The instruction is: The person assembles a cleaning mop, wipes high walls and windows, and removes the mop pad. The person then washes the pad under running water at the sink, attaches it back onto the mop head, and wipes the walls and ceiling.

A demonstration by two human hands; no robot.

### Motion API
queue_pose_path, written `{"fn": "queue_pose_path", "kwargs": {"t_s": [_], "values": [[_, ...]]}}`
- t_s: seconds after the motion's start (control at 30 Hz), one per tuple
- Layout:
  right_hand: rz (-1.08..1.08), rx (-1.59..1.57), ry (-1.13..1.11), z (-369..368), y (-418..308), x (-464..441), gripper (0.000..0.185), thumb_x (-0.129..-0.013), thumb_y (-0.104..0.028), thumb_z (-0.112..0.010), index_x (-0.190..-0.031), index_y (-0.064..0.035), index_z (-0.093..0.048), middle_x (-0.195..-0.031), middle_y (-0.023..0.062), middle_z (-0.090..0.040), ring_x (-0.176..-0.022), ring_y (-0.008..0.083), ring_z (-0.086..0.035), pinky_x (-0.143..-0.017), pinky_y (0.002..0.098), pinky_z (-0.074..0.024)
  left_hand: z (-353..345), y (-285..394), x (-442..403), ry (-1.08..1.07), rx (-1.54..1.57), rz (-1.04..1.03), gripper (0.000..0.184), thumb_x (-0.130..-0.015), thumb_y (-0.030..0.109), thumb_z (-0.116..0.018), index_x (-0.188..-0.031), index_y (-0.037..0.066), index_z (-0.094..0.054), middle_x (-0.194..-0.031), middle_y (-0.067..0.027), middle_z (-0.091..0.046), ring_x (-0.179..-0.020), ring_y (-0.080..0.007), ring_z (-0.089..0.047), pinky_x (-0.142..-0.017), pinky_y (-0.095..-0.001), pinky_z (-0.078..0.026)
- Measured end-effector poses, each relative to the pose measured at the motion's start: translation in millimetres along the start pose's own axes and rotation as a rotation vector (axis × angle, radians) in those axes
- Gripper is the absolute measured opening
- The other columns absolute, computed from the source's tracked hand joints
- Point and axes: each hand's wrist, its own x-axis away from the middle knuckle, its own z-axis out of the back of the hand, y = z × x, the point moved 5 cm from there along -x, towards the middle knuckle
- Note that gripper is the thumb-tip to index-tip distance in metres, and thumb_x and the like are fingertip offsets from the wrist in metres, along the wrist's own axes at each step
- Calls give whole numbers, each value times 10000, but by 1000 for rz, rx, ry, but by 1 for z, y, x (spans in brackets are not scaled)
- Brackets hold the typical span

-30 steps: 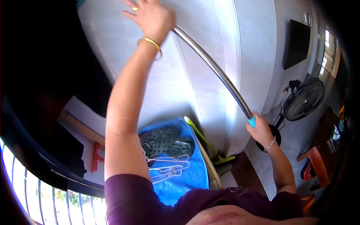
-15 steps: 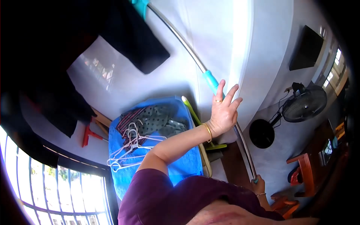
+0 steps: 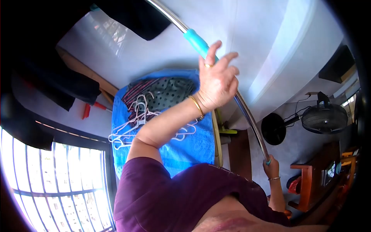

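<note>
A long metal pole (image 3: pixel 250 121) with a teal sleeve (image 3: pixel 196 41) slants from the top of the view down to the right. My left hand (image 3: pixel 219 82) is at the pole just below the sleeve, its fingers spread and partly raised; the palm side is hidden. Lower right, my right hand (image 3: pixel 271 167) is closed around the pole's teal bottom end. Behind my left forearm, white wire hangers (image 3: pixel 133 133) and a dotted dark cloth (image 3: pixel 170 92) lie on a blue towel (image 3: pixel 193 147).
Dark garments (image 3: pixel 135 19) hang at the upper left, above a barred window (image 3: pixel 58 174). A black fan (image 3: pixel 324 119) stands at the right near wooden furniture (image 3: pixel 307 185). A green-handled tool (image 3: pixel 227 131) leans beside the blue towel.
Over the last second my left hand came down from the top of the pole and its fingers spread. My right hand moved lower with the pole's end. The view has turned since.
</note>
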Motion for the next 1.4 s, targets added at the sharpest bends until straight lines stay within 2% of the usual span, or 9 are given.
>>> {"fn": "queue_pose_path", "kwargs": {"t_s": [0.3, 0.47, 0.57, 0.7, 0.73, 0.83, 0.87, 1.03, 1.4], "values": [[225, 131, 42, 48, -77, -82, 230, -692, -55, -615, -914, -60, -557, -699, 184, -595, -670, 384, -588, -585, 446, -463, 66, -93, 46, -12, -426, 110, 201, -750, 225, -562, -867, 79, -636, -1176, -123, -515, -1273, -401, -271, -962, -644, -150], [197, 213, 5, 63, -90, -92, 220, -699, -46, -613, -912, -61, -560, -735, 177, -607, -687, 371, -596, -597, 426, -472, 75, -105, 77, -261, -535, 110, 694, -800, 695, -400, -1139, 109, -553, -1244, -96, -463, -1321, -345, -234, -1004, -658, 0], [162, 249, 37, 75, -87, -77, 203, -706, -46, -621, -900, -58, -565, -764, 171, -615, -704, 364, -601, -609, 417, -476, 74, -96, 86, -316, -558, 138, 800, -746, 761, -377, -1217, 126, -503, -1248, -85, -464, -1323, -342, -236, -1000, -668, 9], [93, 277, 43, 93, -60, -47, 194, -700, -49, -644, -878, -42, -566, -785, 170, -621, -724, 366, -603, -628, 423, -476, 59, -93, 108, -514, -491, -117, 717, -706, 583, -609, -1259, 150, -465, -1284, -74, -441, -1316, -286, -283, -1001, -677, -18], [75, 272, 49, 96, -53, -39, 194, -700, -49, -644, -878, -42, -566, -785, 170, -621, -724, 366, -603, -628, 423, -476, 59, -85, 106, -459, -430, -187, 533, -712, 311, -678, -1191, 132, -530, -1181, -67, -529, -1201, -238, -448, -1026, -597, -187], [28, 345, 46, 108, -34, -17, 207, -692, -21, -642, -885, -48, -572, -799, 173, -622, -754, 376, -599, -651, 424, -476, 28, -83, 109, -399, -375, -160, 412, -702, 127, -623, -1111, 107, -584, -1016, -43, -612, -984, -193, -587, -957, -456, -373], [-28, 371, 74, 117, -28, -10, 215, -691, -7, -635, -893, -55, -576, -802, 175, -619, -768, 377, -596, -657, 427, -471, 18, -72, 108, -348, -386, -233, 444, -709, 117, -557, -1151, 80, -537, -898, -23, -606, -784, -165, -595, -867, -382, -427], [-117, 313, 235, 153, 40, 46, 215, -694, 12, -600, -894, -67, -596, -797, 177, -600, -770, 388, -576, -663, 445, -448, -50, -11, 102, -473, -191, -267, 711, -667, 99, -586, -1349, 136, -386, -1166, -184, -535, -603, -173, -587, -533, -296, -482], [-490, 667, 399, 268, 149, 203, 235, -722, 37, -547, -938, -42, -598, -884, 192, -611, -846, 392, -575, -723, 430, -462, -163, 141, 65, -302, 128, -335, 401, -683, 194, -571, -1065, 71, -575, -761, -42, -547, -611, -168, -573, -526, -299, -445]]}}
